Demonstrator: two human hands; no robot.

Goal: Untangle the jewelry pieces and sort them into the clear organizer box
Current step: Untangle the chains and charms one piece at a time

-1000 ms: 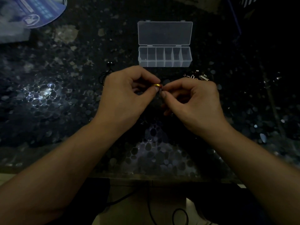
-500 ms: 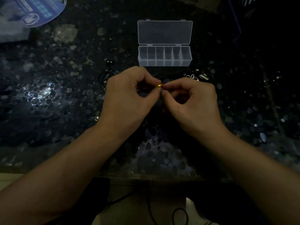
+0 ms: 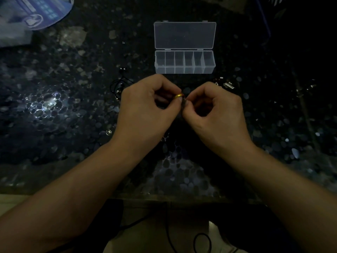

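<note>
A small gold ring (image 3: 178,96) is pinched between the thumb and forefinger of my left hand (image 3: 145,110). My right hand (image 3: 215,114) meets it fingertip to fingertip and pinches something dark and thin right beside the ring; what it is stays too dark to tell. The clear organizer box (image 3: 184,62) stands open just beyond my hands, its lid (image 3: 184,35) folded back and its several compartments looking empty. A dark cord necklace (image 3: 119,86) lies left of my left hand. Small silver pieces (image 3: 227,85) lie at the right, past my right hand.
The dark speckled stone table (image 3: 54,110) ends at a near edge below my forearms. A blue round printed item (image 3: 34,11) and pale plastic (image 3: 11,35) sit at the far left corner. Black cables (image 3: 200,240) lie on the floor below the table edge.
Both hands stay joined at the fingertips over the same spot. The fingers have shifted slightly around the gold ring, which shows a little more now.
</note>
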